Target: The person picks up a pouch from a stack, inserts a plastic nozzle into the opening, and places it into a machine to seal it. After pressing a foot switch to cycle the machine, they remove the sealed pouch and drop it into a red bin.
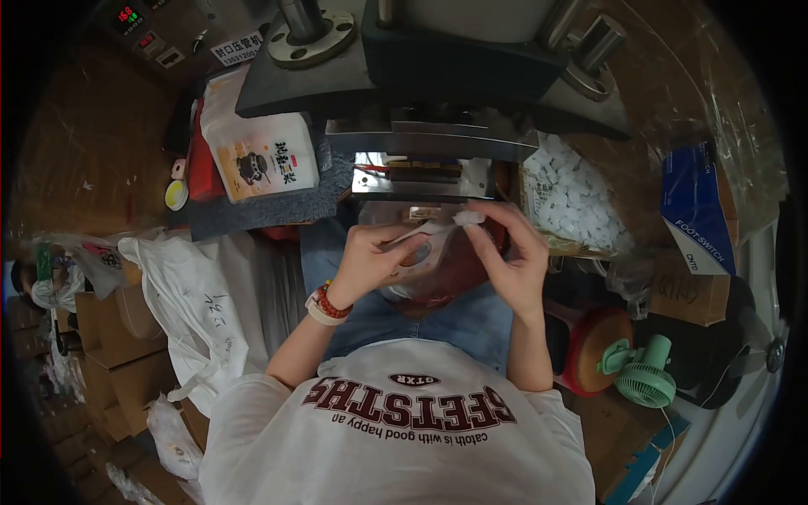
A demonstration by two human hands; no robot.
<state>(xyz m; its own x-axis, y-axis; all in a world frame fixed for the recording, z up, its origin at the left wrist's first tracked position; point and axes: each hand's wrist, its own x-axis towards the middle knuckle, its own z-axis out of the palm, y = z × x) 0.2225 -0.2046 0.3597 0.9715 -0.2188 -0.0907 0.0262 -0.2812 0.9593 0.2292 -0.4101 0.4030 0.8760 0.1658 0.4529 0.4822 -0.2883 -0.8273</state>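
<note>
My left hand [370, 268], with a red bead bracelet and a pale band at the wrist, is closed on a printed plastic pouch [417, 263]. The pouch hangs over my lap, just below the metal jaws of a press [425, 178]. Thumb and forefinger of my right hand [515, 263] pinch a small white piece [469, 218] right at the pouch's upper edge. Its exact shape is mostly hidden by the fingers. Beside the right hand stands an open box of small white pieces [572, 198].
Left of the press, a stack of printed white pouches [268, 160] lies on a grey cloth [252, 215]. A white sack [198, 303] is at my left. A green fan [645, 374], a red round stool [596, 347] and a foot-switch box [697, 206] are at my right.
</note>
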